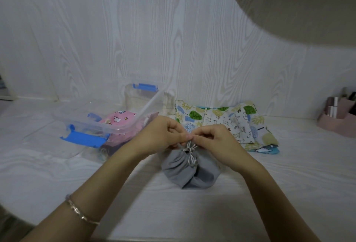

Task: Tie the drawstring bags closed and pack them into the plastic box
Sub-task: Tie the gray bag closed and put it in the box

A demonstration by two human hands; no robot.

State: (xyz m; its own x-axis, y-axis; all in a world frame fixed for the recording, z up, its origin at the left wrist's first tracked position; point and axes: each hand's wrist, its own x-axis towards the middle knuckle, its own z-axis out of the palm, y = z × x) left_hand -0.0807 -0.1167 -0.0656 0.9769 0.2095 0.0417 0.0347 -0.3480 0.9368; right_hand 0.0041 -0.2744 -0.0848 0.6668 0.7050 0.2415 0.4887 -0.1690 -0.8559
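A grey drawstring bag (189, 170) stands on the white table in the middle, its mouth gathered and a pale cord (190, 152) hanging down its front. My left hand (163, 134) and my right hand (213, 137) meet just above the bag's mouth, each pinching a piece of the cord. To the left sits a clear plastic box (115, 124) with blue latches, holding a pink patterned bag (120, 119). Behind my hands lies a pile of flat printed bags (231, 120) with leaf and animal patterns.
The box's clear lid (81, 128) with a blue clip lies against its front left. A pink organizer (339, 114) stands at the right edge. A rounded white shelf (300, 6) overhangs the top right. A white wood-grain wall backs the table.
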